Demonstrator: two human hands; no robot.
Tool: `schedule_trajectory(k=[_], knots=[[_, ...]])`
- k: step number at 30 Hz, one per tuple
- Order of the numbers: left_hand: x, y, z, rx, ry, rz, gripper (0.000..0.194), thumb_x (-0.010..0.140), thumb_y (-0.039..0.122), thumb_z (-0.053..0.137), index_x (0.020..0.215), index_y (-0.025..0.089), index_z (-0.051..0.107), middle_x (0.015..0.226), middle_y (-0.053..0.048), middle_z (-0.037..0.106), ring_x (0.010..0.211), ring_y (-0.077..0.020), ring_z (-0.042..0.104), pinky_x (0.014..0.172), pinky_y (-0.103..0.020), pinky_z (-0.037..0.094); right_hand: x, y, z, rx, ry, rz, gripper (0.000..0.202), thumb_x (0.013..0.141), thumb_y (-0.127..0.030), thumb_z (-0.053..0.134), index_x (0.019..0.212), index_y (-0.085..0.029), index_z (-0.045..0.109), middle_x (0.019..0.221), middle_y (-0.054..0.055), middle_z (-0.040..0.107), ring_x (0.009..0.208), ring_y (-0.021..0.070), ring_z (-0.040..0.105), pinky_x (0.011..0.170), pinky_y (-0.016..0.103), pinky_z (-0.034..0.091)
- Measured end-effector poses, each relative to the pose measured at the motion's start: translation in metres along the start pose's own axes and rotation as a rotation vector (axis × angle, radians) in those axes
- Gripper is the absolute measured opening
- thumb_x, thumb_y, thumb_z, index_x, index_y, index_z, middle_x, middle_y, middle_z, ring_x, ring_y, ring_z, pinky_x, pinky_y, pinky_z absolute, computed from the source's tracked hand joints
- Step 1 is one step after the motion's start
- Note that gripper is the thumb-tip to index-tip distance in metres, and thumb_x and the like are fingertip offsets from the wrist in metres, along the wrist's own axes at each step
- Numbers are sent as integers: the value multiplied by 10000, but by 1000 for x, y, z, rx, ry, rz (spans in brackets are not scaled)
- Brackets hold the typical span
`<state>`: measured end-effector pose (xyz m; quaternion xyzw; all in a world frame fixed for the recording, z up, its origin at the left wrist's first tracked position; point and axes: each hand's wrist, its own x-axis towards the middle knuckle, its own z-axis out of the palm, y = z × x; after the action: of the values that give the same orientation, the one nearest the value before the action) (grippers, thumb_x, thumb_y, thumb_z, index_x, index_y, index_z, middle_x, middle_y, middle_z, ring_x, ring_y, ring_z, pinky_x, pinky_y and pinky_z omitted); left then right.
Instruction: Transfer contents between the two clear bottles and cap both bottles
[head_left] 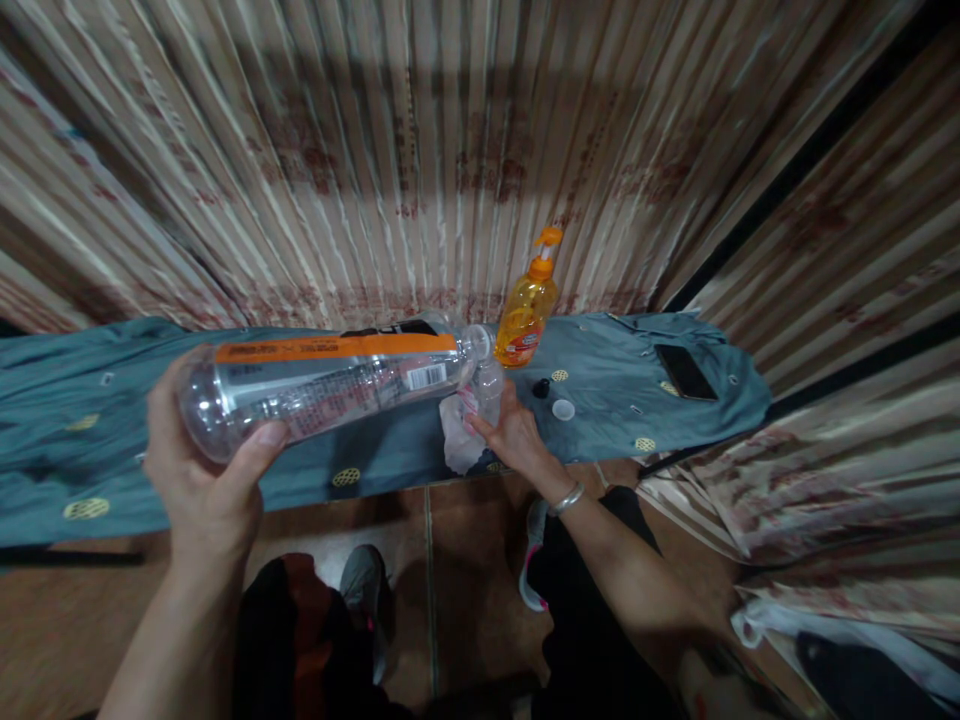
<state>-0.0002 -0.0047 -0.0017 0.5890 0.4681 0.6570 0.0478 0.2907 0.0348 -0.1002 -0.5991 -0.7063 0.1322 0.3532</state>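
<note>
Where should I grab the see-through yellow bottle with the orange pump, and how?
Probably wrap your hand around the wide body of the yellow bottle, coming from its right. It stands on its base, and that body looks broader and steadier to hold than the thin orange pump on top. On its left, the neck of the large clear plastic bottle is close.

I see a teal cloth (611, 365) spread over the support: pump bottle (527, 315) far, black cap (541, 387) and white cap (563, 409) nearer, dark phone (685, 372) right — crumpled pale wrapping (459, 440) perhaps resting near.
</note>
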Motion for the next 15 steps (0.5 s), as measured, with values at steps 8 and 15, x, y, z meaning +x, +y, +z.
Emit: schedule_trajectory(k=[8,15], knots=[[0,0,0,-20,-1,-2,768,595,399,758,1313,225,550,1272,-99,618,1185,-331,577,1049,-559,399,0,-1,-1,19,-9,4,694,834,-359,654,1372,-82,314,1150,191,661,1024,321,673,863,417,534],[-1,2,0,-6,-7,-13,782,599,425,754,1321,211,544,1280,-112,612,1191,-342,571,1045,-557,401,0,-1,-1,37,-4,-2,651,837,-370,644,1349,-110,339,1143,175,667,1020,300,674,842,399,542]])
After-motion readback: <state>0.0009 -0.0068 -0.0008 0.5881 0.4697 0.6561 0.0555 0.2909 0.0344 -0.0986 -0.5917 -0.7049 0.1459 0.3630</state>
